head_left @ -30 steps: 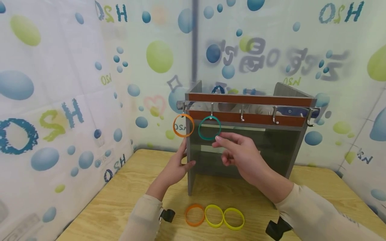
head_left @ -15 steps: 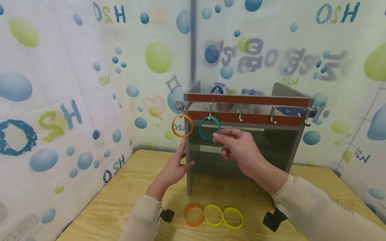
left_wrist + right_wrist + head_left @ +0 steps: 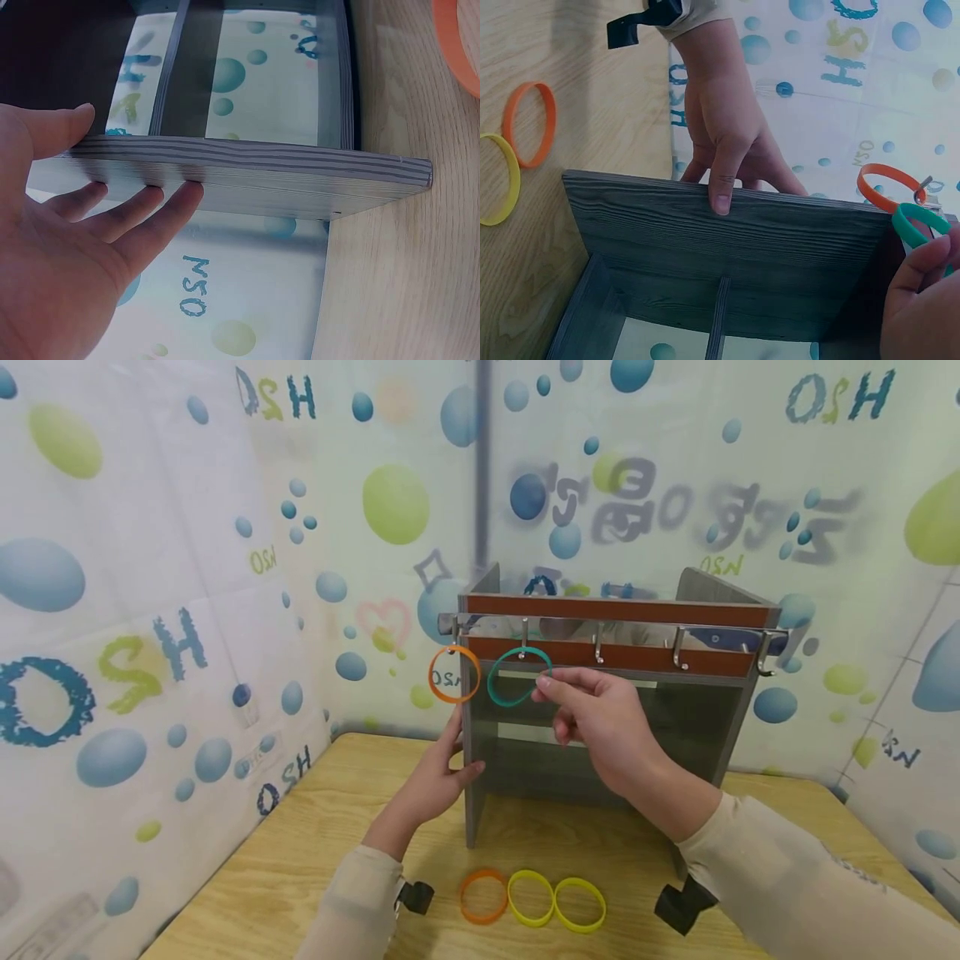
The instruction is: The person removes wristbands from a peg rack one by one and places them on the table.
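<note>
My right hand pinches a teal silicone wristband by its right edge, between thumb and fingers. The band's top overlaps the tip of the second hook from the left in the head view. An orange wristband hangs from the leftmost hook. My left hand grips the left side panel of a grey wooden shelf, well below the hooks. In the left wrist view, the thumb lies on the panel's inner side and the fingers press its outer face.
Another orange wristband and two yellow ones lie in a row on the wooden table, in front of the shelf. Several metal hooks line the rail across the shelf's top. A patterned curtain stands behind.
The teal wristband has shifted slightly leftward at the second hook and looks wider and more oval. My right hand has risen a little with it. My left hand stays on the panel.
</note>
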`<state>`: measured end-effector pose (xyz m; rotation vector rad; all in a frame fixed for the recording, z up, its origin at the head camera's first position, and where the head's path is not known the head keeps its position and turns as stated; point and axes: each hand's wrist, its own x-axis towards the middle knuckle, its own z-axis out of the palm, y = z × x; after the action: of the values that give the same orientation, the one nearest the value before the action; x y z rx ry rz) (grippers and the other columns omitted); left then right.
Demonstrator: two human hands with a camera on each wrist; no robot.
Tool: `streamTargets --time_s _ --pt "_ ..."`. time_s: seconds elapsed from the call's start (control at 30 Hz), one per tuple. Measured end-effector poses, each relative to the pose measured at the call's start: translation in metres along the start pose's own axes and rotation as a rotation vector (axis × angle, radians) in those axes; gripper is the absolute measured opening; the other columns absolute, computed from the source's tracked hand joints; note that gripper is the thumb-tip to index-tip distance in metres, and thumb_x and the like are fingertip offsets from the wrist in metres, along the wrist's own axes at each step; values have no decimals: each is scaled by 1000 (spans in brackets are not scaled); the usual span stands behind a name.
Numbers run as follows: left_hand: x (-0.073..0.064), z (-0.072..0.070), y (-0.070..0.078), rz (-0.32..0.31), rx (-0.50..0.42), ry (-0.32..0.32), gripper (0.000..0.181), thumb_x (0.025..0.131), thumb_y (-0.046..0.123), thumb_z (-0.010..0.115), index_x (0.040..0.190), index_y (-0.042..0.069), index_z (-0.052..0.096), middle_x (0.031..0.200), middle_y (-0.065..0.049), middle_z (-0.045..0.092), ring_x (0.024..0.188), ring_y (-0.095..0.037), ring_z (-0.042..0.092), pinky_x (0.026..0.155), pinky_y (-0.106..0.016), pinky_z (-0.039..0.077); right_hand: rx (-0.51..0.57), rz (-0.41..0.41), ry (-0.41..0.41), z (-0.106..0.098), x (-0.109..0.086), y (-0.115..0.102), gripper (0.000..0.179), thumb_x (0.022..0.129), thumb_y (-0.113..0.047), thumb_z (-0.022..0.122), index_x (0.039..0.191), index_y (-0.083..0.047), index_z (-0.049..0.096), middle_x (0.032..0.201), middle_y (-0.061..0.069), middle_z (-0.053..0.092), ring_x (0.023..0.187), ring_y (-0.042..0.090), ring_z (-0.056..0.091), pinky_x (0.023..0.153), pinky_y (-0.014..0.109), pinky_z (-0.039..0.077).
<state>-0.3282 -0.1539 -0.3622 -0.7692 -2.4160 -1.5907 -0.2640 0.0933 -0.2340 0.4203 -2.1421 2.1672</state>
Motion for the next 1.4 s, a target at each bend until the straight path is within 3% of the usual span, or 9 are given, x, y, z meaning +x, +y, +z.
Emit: streamTargets --time_s 0.47,0.83,1.17,1.4 --pt "0 0 1 -6 17 2 99 105 5 65 173 34 -2 182 -1 7 159 -46 33 110 -58 56 -7 -52 -38 -9 -18 -5 35 105 -28 70 130 -3 68 97 -4 79 58 11 53 62 27 54" --pt "-2 0 1 -23 30 9 100 105 7 65 172 37 -3 182 2 5 160 -46 33 112 -61 53 -150 22 -55 -36 -35 4 39 104 -37 70 127 -5 69 95 -8 78 59 11 53 60 28 49" --pt "0 0 1 -36 30 -7 100 106 8 65 173 32 -5 182 0 2 161 -44 30 114 -60 52 -229 117 -14 -67 -44 26 43 104 -34 71 129 0 67 96 -7 79 59 12 53 59 28 48" --pt "1 -1 0 -36 39 -4 101 106 8 65 172 35 -6 182 0 4 161 -45 31 113 -60 52 -239 180 -1 -93 -50 48 46 107 -33 67 135 3 62 97 -9 75 59 11 52 59 28 47"
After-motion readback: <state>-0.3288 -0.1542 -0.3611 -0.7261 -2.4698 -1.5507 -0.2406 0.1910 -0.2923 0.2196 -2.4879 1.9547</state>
